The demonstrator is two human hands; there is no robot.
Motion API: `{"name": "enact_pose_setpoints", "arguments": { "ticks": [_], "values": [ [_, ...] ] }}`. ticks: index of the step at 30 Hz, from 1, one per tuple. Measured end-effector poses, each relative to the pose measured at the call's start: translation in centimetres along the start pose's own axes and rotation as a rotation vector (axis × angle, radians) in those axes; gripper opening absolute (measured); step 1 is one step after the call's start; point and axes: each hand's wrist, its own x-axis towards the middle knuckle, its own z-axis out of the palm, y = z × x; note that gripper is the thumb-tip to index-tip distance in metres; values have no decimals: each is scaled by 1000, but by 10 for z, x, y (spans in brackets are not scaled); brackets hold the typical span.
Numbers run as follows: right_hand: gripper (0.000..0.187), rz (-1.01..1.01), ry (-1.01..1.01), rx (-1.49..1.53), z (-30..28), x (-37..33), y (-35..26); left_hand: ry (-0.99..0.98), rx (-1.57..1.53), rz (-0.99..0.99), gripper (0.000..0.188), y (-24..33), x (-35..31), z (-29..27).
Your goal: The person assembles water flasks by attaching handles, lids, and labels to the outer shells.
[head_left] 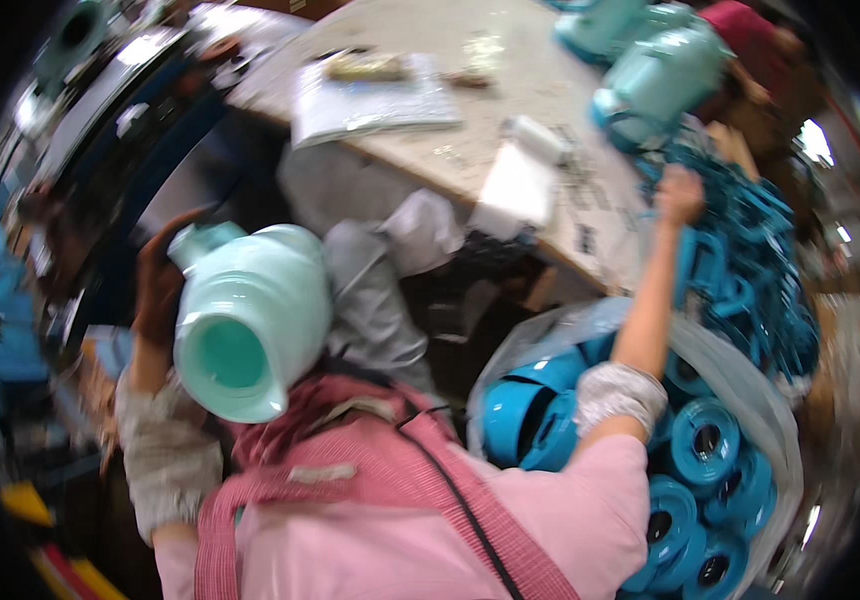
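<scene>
A mint-green plastic jug body (pixel 250 290) is tilted on the left, its open mouth and pouring lip facing me and its handle side up by my fingers. My left hand (pixel 160 285) is closed on it from the left, dark and partly hidden behind it. Stretched far to the right, my right hand (pixel 680 195) touches the near edge of a heap of teal plastic parts (pixel 740 270), several of them handle-shaped. Its fingers look curled, but blur hides what they hold.
A clear plastic bag (pixel 785 420) of round teal parts stands below my right arm. The pale worktable (pixel 530 45) carries a bubble-wrap sheet (pixel 380 105), a white pad (pixel 520 185) and more mint-green jugs (pixel 670 85). Another person in red (pixel 750 25) is at the far right.
</scene>
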Motion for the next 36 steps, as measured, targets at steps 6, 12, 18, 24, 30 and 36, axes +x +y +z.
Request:
{"name": "enact_pose_setpoints", "arguments": {
  "ticks": [6,12,18,24,30,36],
  "values": [
    [34,495,-585,1440,4,8,-243,-515,-37,-36,68,34,3,-23],
    [56,669,-959,1988,38,-39,-365,100,74,197,56,86,39,34],
    [61,387,-618,1720,44,-143,-405,248,-205,-114,37,91,-2,41],
    [44,663,-737,1792,47,-147,-421,289,-299,-217,48,90,-39,33],
    [38,829,-987,1910,58,-158,-439,504,-255,-258,38,75,-98,38],
    [42,591,-1293,1507,50,-183,-451,691,-738,-372,28,4,-183,54]
  ]
}}
